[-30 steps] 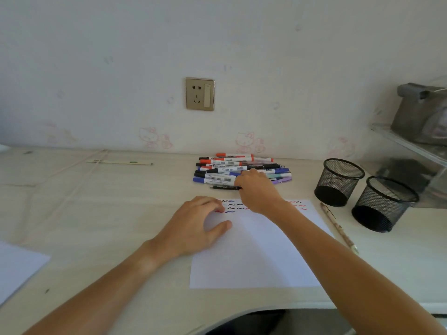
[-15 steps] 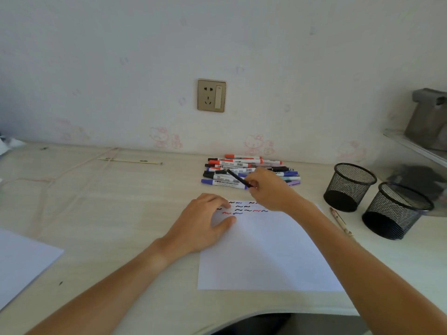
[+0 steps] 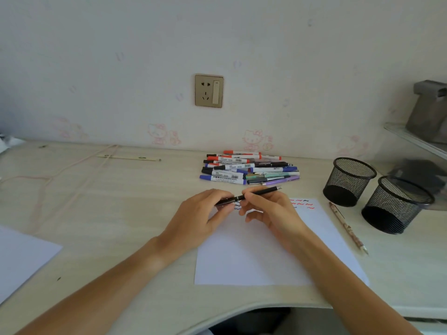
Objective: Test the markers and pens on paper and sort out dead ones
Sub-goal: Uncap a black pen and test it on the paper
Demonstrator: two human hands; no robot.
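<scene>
Soft, dim daylight; wide-angle edge distortion.

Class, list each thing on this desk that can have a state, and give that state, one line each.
black pen: capped, gripped at both ends over the paper
left hand: grips the cap end
right hand: grips the barrel
paper: flat, squiggles along its far edge
marker pile: capped, lying flat
mesh cups: upright, nothing visible inside
loose pencil: lying flat beside the paper
</scene>
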